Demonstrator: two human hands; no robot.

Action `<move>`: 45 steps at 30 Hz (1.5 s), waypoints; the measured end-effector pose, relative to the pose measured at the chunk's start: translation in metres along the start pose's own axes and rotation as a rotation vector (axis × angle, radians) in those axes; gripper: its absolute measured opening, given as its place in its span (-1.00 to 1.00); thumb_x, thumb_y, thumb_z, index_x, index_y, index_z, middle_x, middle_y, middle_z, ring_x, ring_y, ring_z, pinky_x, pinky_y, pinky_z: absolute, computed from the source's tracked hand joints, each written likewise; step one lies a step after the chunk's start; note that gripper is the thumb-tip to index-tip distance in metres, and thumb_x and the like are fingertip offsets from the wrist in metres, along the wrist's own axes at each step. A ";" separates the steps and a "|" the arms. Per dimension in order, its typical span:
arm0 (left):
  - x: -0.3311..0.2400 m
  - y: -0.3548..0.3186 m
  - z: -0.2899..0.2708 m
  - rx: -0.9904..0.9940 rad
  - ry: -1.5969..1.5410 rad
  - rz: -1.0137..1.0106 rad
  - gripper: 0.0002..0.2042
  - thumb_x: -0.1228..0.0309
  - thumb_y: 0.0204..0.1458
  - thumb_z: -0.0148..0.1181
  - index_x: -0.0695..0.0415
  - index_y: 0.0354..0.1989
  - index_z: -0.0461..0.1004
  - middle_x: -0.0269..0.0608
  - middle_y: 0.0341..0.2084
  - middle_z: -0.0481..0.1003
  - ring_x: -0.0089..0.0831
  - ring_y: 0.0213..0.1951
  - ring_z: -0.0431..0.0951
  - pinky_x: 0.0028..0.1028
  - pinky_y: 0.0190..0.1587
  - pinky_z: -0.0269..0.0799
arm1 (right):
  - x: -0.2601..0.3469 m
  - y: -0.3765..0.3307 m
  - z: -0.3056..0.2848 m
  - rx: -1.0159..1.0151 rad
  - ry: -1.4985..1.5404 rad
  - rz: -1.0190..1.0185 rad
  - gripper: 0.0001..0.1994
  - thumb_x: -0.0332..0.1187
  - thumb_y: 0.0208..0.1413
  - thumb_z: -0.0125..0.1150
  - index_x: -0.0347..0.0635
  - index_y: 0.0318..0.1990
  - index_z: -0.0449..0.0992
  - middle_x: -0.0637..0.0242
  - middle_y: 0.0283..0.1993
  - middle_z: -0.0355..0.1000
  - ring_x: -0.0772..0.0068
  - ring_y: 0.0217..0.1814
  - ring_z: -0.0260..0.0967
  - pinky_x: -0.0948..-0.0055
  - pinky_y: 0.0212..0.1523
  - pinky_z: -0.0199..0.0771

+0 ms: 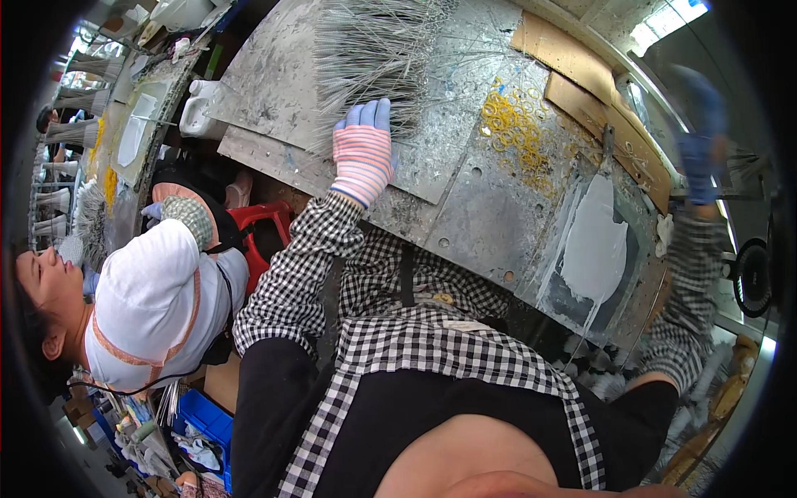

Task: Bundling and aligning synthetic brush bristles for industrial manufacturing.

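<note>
A thick bundle of thin grey wire stems (374, 58) lies on the metal-topped table, its near ends toward me. My left hand (363, 153), in a striped glove with blue fingertips, rests against those near ends with its fingers stretched out. Over at the far right, my right hand (701, 137) is raised above the table's edge. It wears a blue-fingered glove, and motion smears its fingers, so whether it holds anything is hidden. Between the hands are scattered yellow rubber bands (515, 124). Nearer the right arm, white paste (594, 249) is spread on a dark plate (633, 286).
A spatula handle (608, 141) sticks out past the paste. Cardboard strips (573, 58) line the table's right back edge. On the left stand a white jug (199, 108) and a red stool (261, 232). A co-worker in a white top (158, 290) sits close by. A blue crate (203, 423) is behind.
</note>
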State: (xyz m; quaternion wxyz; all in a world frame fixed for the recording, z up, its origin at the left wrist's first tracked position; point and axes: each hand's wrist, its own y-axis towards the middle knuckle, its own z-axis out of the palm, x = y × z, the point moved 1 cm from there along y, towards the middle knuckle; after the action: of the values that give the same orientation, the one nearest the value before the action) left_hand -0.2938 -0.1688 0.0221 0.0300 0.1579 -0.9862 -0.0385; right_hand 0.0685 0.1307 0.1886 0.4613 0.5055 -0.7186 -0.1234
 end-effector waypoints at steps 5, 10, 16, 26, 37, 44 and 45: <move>0.017 0.017 0.003 0.072 0.014 -0.043 -0.14 0.05 -0.18 0.38 0.13 0.35 0.23 -0.01 0.25 0.27 -0.08 0.30 0.23 -0.06 0.25 0.22 | 0.095 0.007 0.231 0.431 -0.253 -0.300 -0.80 -0.36 0.06 0.38 0.02 -0.12 0.61 0.35 -0.12 0.53 0.31 -0.05 0.48 0.26 0.01 0.46; 0.032 0.019 0.027 -0.127 0.048 0.055 -0.14 -0.01 -0.18 0.37 0.09 0.34 0.26 -0.04 0.25 0.27 -0.12 0.32 0.23 0.03 0.29 0.13 | 0.054 0.040 0.359 0.536 -0.383 -0.377 -0.78 -0.39 0.05 0.24 0.11 -0.13 0.64 0.29 -0.18 0.47 0.22 -0.07 0.44 0.22 -0.04 0.45; 0.032 0.031 0.022 -0.015 0.138 0.051 -0.32 0.05 0.09 0.05 0.21 0.33 0.25 -0.08 0.20 0.36 -0.17 0.24 0.34 0.05 0.40 -0.04 | 0.024 0.069 0.379 0.552 -0.471 -0.496 -0.73 -0.39 0.00 0.24 0.15 -0.12 0.66 0.23 -0.25 0.44 0.15 -0.15 0.47 0.17 -0.15 0.50; 0.045 0.045 0.021 0.004 0.113 0.080 -0.07 -0.02 -0.15 0.38 0.24 0.38 0.19 0.01 0.21 0.35 -0.09 0.29 0.30 -0.12 0.40 0.08 | 0.022 0.112 0.376 0.518 -0.253 -0.524 -0.92 -0.27 -0.12 0.27 0.06 -0.54 0.51 0.16 -0.60 0.37 0.01 -0.52 0.41 0.09 -0.50 0.37; 0.055 0.003 0.011 -0.162 -0.075 0.229 -0.33 0.01 -0.24 0.44 0.01 0.10 0.48 -0.07 0.16 0.37 -0.06 0.24 0.31 -0.04 0.24 0.24 | 0.027 0.094 0.367 0.525 -0.307 -0.554 -0.88 -0.22 0.00 0.21 0.03 -0.49 0.53 0.21 -0.48 0.45 0.04 -0.40 0.48 0.09 -0.37 0.46; 0.060 0.022 0.006 -0.001 -0.032 0.269 -0.30 0.04 -0.25 0.48 0.04 0.12 0.44 -0.02 0.25 0.34 -0.09 0.32 0.27 -0.04 0.29 0.21 | 0.034 0.024 0.289 0.513 -0.110 -0.304 -0.76 -0.36 0.11 0.18 -0.02 -0.06 0.60 0.26 -0.21 0.48 0.19 -0.17 0.53 0.22 -0.15 0.57; 0.060 0.022 0.010 -0.001 -0.039 0.274 -0.30 0.04 -0.25 0.48 0.04 0.12 0.44 -0.02 0.25 0.34 -0.09 0.32 0.27 -0.04 0.29 0.21 | 0.028 0.002 0.288 0.516 -0.116 -0.298 -0.76 -0.36 0.11 0.18 -0.02 -0.06 0.60 0.26 -0.21 0.48 0.19 -0.17 0.53 0.22 -0.15 0.57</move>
State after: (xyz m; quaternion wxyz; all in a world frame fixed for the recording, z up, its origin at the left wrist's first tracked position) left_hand -0.3577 -0.1665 0.0172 0.0158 0.0211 -0.9989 -0.0377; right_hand -0.1614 0.0246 0.0479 0.2525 0.6979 -0.6694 -0.0315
